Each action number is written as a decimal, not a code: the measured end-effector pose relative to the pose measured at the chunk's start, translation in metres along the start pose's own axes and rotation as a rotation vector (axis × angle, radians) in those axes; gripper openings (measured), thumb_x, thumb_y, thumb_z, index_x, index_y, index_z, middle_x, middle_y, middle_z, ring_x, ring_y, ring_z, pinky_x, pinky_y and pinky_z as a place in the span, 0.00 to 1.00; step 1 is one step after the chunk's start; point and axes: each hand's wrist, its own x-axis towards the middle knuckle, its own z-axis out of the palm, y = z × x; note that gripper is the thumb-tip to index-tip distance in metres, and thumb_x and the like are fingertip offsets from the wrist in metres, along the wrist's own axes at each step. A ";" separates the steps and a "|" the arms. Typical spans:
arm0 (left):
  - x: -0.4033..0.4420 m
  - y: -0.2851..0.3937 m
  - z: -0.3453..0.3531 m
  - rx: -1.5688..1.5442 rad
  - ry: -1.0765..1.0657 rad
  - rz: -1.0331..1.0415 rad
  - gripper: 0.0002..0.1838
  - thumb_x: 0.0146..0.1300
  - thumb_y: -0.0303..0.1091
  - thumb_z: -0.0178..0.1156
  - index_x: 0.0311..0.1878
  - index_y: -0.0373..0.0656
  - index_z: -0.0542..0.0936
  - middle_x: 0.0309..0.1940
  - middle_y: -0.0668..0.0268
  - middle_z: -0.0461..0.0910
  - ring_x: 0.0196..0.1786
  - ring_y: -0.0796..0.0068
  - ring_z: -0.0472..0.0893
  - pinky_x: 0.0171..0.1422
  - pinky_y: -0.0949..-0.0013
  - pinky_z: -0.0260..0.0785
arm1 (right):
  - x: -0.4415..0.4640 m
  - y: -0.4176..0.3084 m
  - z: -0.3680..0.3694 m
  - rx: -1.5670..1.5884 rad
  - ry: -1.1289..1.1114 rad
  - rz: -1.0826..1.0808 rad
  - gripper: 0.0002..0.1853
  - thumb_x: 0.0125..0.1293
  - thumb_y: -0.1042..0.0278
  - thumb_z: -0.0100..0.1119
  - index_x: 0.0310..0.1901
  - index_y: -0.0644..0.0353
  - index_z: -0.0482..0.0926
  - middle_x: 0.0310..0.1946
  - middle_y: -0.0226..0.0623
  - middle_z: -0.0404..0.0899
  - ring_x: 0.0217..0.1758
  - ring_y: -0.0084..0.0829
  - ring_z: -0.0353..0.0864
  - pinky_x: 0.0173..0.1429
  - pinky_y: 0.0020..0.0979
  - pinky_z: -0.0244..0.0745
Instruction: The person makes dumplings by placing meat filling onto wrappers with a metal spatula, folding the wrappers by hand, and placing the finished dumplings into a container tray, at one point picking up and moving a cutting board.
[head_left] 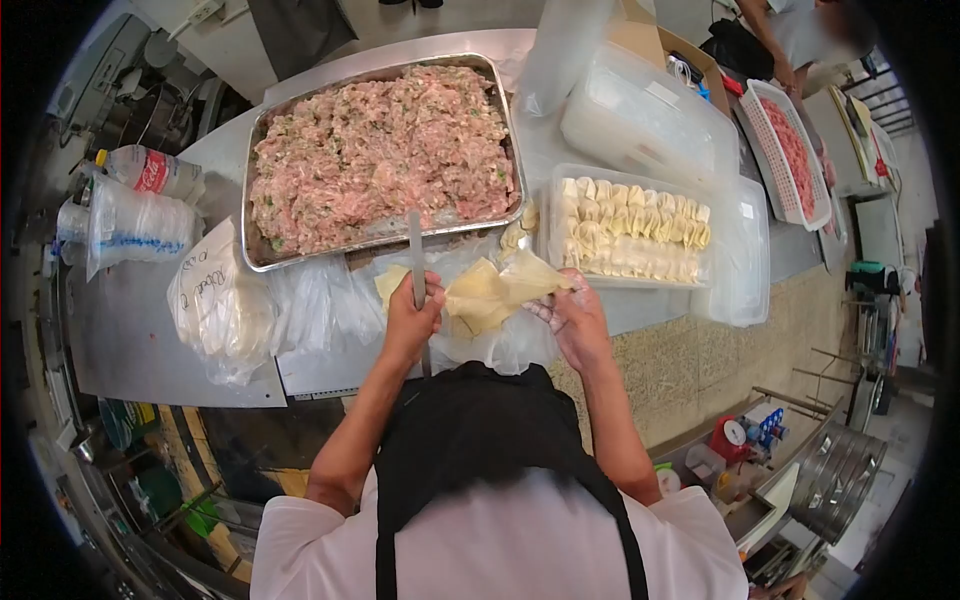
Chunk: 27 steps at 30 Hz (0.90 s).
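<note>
The thin, pale yellow dough sheets (pixel 480 298) are between the two hands, at the near side of the grey metal worktop (pixel 120 310), with wrinkled clear plastic film (pixel 505 345) below them. The right hand (pixel 578 315) has its fingers pinched on the right end of the sheets, and white powder, maybe flour, is on these fingers. The left hand (pixel 412 318) has its fingers closed around a narrow, flat, grey tool (pixel 416 250), which points toward the far side. Whether these left fingers also grip some dough, I cannot tell.

In my judgement the dough is soft and can tear easily, so it is better to pinch lightly, close to the border, and to let each sheet open flat. The sheets seem to overlap; it is good to part them slowly from one corner, without a strong pull. The edge of the tool should stay away from the dough while the sheets are being separated.

Beyond the sheets is a shallow, rectangular metal tray (pixel 340 252) with pink minced filling (pixel 380 150), flecked with green. To the right, a clear plastic box (pixel 552 225) holds folded, pale yellow dumplings (pixel 635 215) in rows, so the sleeves and elbows need care there.
</note>
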 end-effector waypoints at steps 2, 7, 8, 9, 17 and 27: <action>-0.004 0.000 0.004 0.233 0.046 0.059 0.16 0.65 0.20 0.59 0.54 0.43 0.74 0.35 0.68 0.78 0.24 0.77 0.75 0.29 0.70 0.70 | -0.013 -0.018 0.004 0.128 -0.058 -0.096 0.35 0.77 0.44 0.46 0.76 0.60 0.55 0.74 0.49 0.63 0.75 0.49 0.65 0.77 0.56 0.58; -0.028 0.081 -0.003 0.710 -0.011 0.212 0.16 0.60 0.17 0.59 0.50 0.41 0.76 0.30 0.69 0.76 0.26 0.80 0.74 0.31 0.72 0.69 | -0.021 -0.057 0.030 0.884 -0.084 -0.139 0.38 0.78 0.42 0.39 0.76 0.64 0.52 0.74 0.54 0.59 0.77 0.57 0.60 0.77 0.59 0.57; -0.029 0.103 -0.008 0.793 -0.025 0.126 0.16 0.58 0.16 0.59 0.49 0.41 0.77 0.31 0.69 0.76 0.28 0.80 0.74 0.33 0.74 0.68 | -0.017 -0.046 0.024 0.857 -0.129 -0.087 0.37 0.78 0.44 0.41 0.76 0.65 0.52 0.75 0.54 0.59 0.77 0.58 0.58 0.78 0.60 0.55; -0.022 0.113 -0.020 0.795 -0.016 0.132 0.16 0.58 0.16 0.59 0.49 0.41 0.77 0.31 0.69 0.76 0.28 0.80 0.74 0.33 0.74 0.68 | -0.016 -0.040 0.021 0.827 -0.172 -0.035 0.37 0.78 0.45 0.42 0.76 0.66 0.53 0.75 0.54 0.59 0.78 0.59 0.56 0.78 0.60 0.54; 0.064 0.159 -0.049 1.667 0.103 0.466 0.08 0.43 0.21 0.61 0.30 0.37 0.83 0.34 0.51 0.82 0.39 0.44 0.81 0.43 0.46 0.72 | -0.015 -0.042 0.043 0.602 -0.157 -0.079 0.33 0.77 0.56 0.46 0.75 0.69 0.54 0.73 0.55 0.61 0.77 0.60 0.59 0.79 0.57 0.54; 0.072 0.181 -0.054 1.223 -0.194 0.203 0.10 0.46 0.22 0.61 0.31 0.42 0.87 0.29 0.48 0.83 0.34 0.45 0.82 0.42 0.52 0.76 | 0.004 -0.023 0.043 0.406 -0.038 -0.113 0.28 0.81 0.56 0.40 0.74 0.65 0.57 0.70 0.50 0.66 0.73 0.49 0.68 0.76 0.49 0.63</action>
